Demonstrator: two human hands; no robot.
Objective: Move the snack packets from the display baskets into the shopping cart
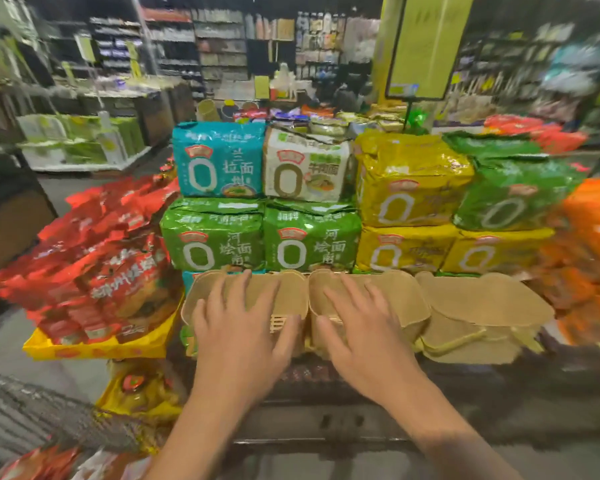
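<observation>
Your left hand (238, 336) lies palm down with its fingers (222, 289) straight and spread, pressing flat on the top of a tan packet (291, 292) in the front row of the display. Your right hand (368, 332) does the same on the tan packet just beside it (400, 292), fingers splayed and relaxed, grasping nothing. The two packets touch edge to edge between your hands, so there is no gap there. A third tan packet (482, 297) sits to the right, with more tan ones (465, 336) slumped below it.

The tan packets are matte and pillow-shaped, with rounded corners. Right behind your fingertips rises a wall of glossy, crinkled packs: two green packs (260, 237) in the lower row, a teal pack (219, 159) and a white pack (307, 164) above them, and yellow packs (413, 178) to the right. That wall closes off the far edge.

On the left, a heap of shiny red packets (94, 258) leans in a yellow tray (94, 349), near your left hand. Orange packets (589, 237) crowd the right side. Open room lies toward you, above the dark edge (326, 424) in front of the display. A wire mesh surface (21, 410) shows at lower left; blur keeps me from telling what it is.
</observation>
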